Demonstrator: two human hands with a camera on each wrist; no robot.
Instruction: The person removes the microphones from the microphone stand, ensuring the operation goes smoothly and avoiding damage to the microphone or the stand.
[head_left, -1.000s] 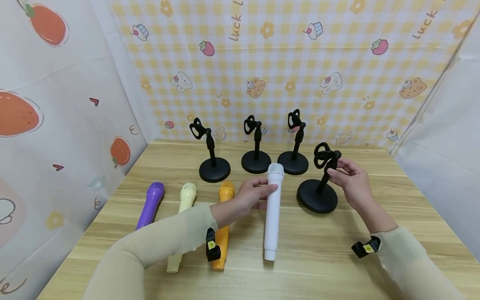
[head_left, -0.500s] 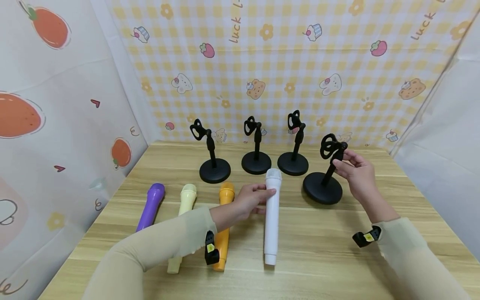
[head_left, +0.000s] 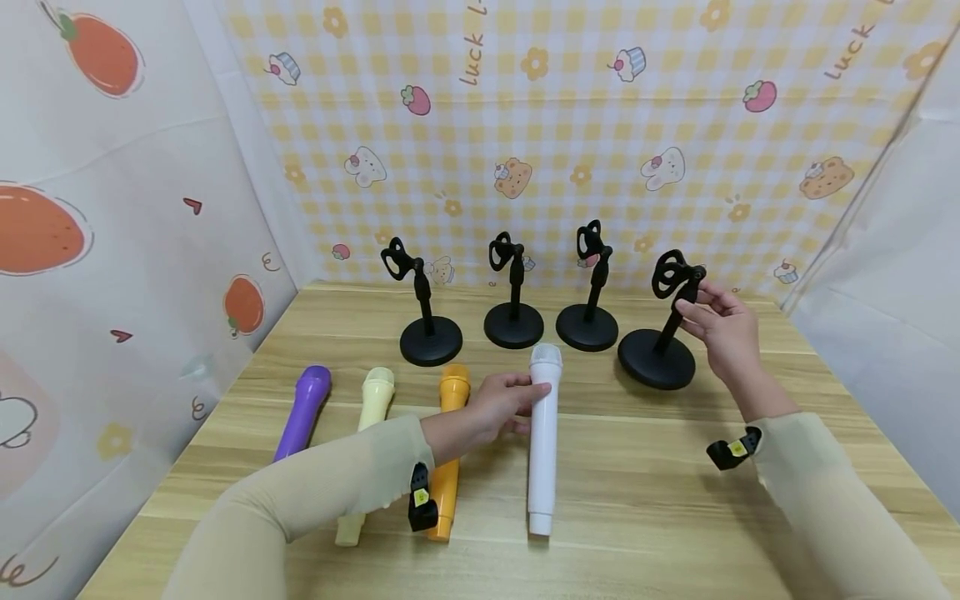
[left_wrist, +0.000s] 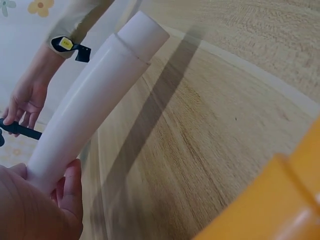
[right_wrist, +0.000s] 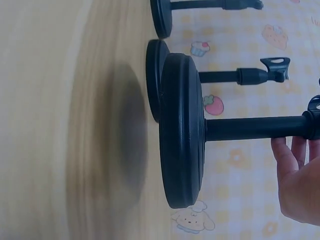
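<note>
The right hand (head_left: 723, 333) pinches the upper stem of a black microphone stand (head_left: 663, 329), fingers curled round the post just under its clip. Compared with 1 second ago, this stand sits farther back and to the right on the wooden table (head_left: 645, 492), nearer the row of 3 other stands (head_left: 513, 292) by the checked backdrop, so it is being drawn away from the table's middle. In the right wrist view its round base (right_wrist: 181, 131) appears to rest on the wood, though the motion blur there makes contact uncertain.

The left hand (head_left: 498, 406) curls its fingers round the upper body of the white toy microphone (head_left: 543, 437), just below the head; the microphone lies flat on the table, its tail toward the person, nearly where it lay a second ago. Just beside this hand lies the orange microphone (head_left: 448, 450), then the cream microphone (head_left: 366, 446) and the purple microphone (head_left: 302, 411).

All 4 stand clips hold nothing; no other container shows.
</note>
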